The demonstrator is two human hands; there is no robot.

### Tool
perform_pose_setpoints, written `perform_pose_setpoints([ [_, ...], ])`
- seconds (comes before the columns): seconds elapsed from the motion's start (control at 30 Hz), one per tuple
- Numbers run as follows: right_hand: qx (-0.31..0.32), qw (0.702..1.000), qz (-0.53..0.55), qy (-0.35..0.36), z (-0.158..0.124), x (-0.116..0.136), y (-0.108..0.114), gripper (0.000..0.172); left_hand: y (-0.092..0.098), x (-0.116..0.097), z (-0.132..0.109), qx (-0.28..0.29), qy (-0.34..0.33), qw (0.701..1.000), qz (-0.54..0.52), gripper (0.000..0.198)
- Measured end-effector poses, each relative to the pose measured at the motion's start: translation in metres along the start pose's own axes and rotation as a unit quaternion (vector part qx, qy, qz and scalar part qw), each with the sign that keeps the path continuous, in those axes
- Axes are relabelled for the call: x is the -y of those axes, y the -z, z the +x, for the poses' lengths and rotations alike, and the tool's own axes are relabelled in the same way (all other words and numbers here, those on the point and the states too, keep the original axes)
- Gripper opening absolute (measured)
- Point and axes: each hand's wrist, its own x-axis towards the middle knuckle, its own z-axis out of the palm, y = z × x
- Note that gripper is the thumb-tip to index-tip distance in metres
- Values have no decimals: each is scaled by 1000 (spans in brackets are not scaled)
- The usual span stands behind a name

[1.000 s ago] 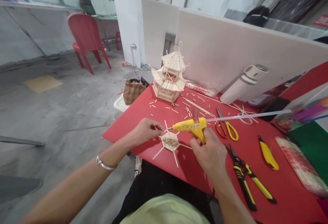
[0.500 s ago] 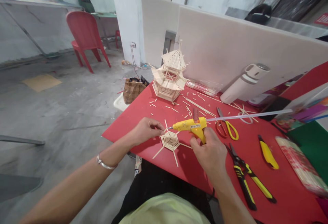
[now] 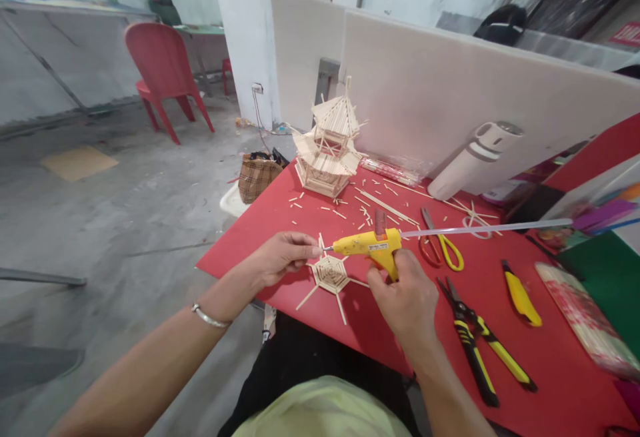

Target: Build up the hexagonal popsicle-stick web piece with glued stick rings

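My right hand [image 3: 406,290] is wrapped round the grip of a yellow hot glue gun [image 3: 367,243], a long clear glue stick [image 3: 485,228] reaching out of its back. The gun's nozzle points left and meets the fingertips of my left hand [image 3: 285,257]. Those fingers are pinched together; whatever is between them is too small to make out. Just below the nozzle, a flat web-shaped piece of thin wooden sticks [image 3: 331,274] lies on the red table [image 3: 280,220], its spokes sticking outward. My left fingers hover over its upper edge.
A stick-built pagoda model [image 3: 330,150] stands at the back, with stick scraps before it. To the right lie scissors [image 3: 450,250], pliers-like cutters [image 3: 483,343], a yellow utility knife [image 3: 521,297] and a pack of sticks [image 3: 585,313]. A white bottle [image 3: 473,160] leans behind.
My left fingers have drawn together into a pinch and lifted slightly from the web's edge up to the nozzle. The glue gun stays nearly where it was.
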Motion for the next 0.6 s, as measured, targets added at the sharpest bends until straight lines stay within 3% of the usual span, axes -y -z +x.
perform_pose_setpoints([
  [0.6, -1, 1000, 4, -3, -3, 0, -1, 13, -1, 2, 6, 23, 50, 980, -192, 35],
])
